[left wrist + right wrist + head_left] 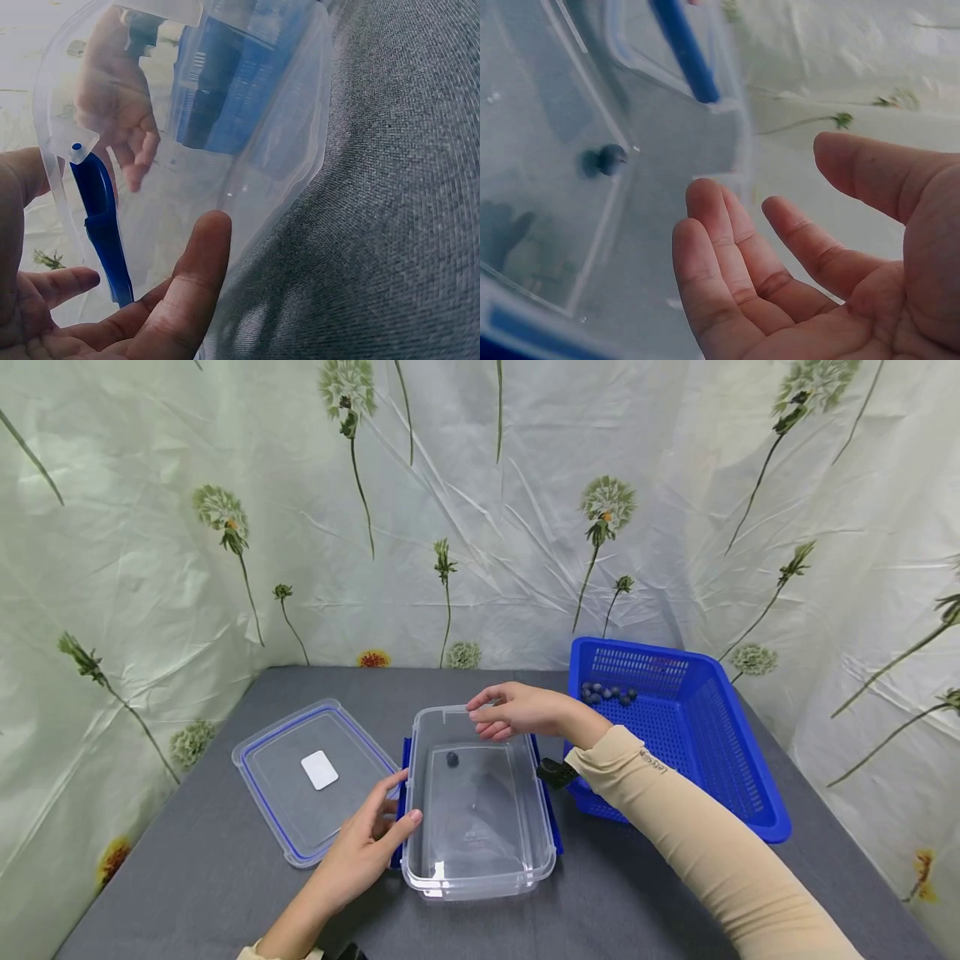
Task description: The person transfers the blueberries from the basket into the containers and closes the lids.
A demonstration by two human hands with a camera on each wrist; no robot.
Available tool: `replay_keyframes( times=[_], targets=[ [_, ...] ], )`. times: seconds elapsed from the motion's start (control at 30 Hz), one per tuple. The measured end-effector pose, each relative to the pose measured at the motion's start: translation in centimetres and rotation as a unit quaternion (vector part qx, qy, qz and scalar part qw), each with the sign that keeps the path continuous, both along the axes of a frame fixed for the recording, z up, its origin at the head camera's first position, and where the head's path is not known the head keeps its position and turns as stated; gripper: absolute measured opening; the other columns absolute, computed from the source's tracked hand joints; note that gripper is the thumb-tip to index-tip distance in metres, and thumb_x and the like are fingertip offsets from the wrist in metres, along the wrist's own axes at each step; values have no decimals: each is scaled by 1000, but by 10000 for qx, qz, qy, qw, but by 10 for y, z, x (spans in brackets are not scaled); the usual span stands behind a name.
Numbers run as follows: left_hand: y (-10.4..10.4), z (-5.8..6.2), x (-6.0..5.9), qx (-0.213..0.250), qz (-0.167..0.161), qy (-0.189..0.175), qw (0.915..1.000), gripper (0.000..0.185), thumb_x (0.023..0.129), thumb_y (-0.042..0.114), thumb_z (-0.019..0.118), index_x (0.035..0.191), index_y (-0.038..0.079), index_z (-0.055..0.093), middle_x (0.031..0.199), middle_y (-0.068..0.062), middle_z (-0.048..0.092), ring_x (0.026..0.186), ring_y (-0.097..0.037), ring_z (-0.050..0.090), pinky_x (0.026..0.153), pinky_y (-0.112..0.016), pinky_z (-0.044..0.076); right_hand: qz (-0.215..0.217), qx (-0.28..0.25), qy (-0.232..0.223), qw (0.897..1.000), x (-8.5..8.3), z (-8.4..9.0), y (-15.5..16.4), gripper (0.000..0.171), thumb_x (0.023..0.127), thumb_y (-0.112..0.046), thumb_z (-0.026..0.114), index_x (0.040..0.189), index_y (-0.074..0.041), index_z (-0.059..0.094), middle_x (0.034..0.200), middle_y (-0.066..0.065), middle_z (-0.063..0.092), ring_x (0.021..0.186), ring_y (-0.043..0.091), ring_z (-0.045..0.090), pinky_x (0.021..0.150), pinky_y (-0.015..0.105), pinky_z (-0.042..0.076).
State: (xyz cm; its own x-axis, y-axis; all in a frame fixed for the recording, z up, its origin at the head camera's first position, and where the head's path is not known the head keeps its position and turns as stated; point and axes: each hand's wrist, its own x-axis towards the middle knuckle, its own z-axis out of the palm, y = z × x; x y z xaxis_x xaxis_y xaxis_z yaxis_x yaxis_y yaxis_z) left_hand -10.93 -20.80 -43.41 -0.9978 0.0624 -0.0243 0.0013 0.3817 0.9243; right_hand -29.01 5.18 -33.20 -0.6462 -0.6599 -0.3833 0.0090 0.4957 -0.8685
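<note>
right hand (517,710) over the clear box's (476,818) far end, fingers loosely bent, nothing in them! left hand (363,847), fingers spread, touched its side. inside sat one dark berry (452,759) (just one!); more berries (596,693) lay in the blue basket (667,735).

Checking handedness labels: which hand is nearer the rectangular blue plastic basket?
Right. The right hand hovers over the far end of the clear rectangular plastic box, left of the basket; the left hand is at the box's left side, farther.
</note>
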Motion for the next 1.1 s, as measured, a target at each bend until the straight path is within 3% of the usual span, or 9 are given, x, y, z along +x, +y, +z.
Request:
replay_keyframes(
  times=[0.27,0.6,0.9,1.1],
  targets=[
    [0,-4,0,449,-46,-227,9987,62,106,31,69,162,33,41,135,-21,67,108,-26,74,65,-37,61,-137,-398,11,9991,-5,8,27,47,115,-20,51,159,-5,44,144,23,63,141,44,58,121,53,44],
    [-1,-4,-1,686,-272,-386,9965,62,109,31,65,164,32,35,143,-28,60,116,-35,72,66,-43,66,-309,-523,200,9980,-13,10,55,48,115,-19,50,161,-6,43,154,33,53,144,46,55,122,55,43],
    [0,-3,-1,659,-227,-399,9968,62,109,32,65,163,33,36,144,-28,60,117,-35,72,66,-43,66,-789,-680,309,9941,-28,8,83,48,116,-22,50,160,-4,45,127,11,70,117,19,72,120,55,45],
    [0,-3,-1,634,-224,-404,9969,61,109,30,64,163,33,35,144,-29,60,117,-36,72,66,-44,66,-1064,-871,293,9901,-36,4,101,49,116,-19,49,160,1,42,111,0,73,106,11,74,107,37,57]
  ],
)
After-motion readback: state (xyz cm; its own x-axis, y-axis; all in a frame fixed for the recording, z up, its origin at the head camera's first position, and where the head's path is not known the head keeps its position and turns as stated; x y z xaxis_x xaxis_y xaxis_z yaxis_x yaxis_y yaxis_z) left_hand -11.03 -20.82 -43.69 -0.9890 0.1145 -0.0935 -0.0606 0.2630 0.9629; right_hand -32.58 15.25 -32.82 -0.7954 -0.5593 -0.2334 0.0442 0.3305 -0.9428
